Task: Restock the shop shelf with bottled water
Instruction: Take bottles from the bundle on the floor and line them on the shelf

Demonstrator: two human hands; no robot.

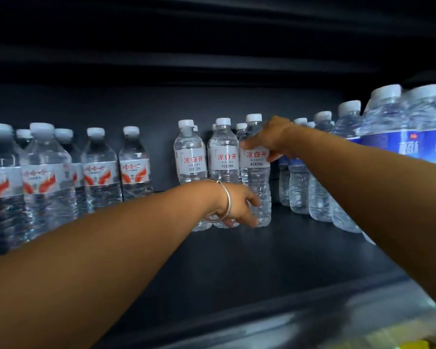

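Both hands on one water bottle (256,172), upright on the dark shelf (275,253), rightmost of three white-labelled bottles (207,159). Right hand (271,138) grips its shoulder, fingers curled round it. Left hand (242,205), bangle (224,200) at wrist, wraps the lower body. Red-labelled bottles (98,170) stand left, blue-labelled bottles (393,139) right.
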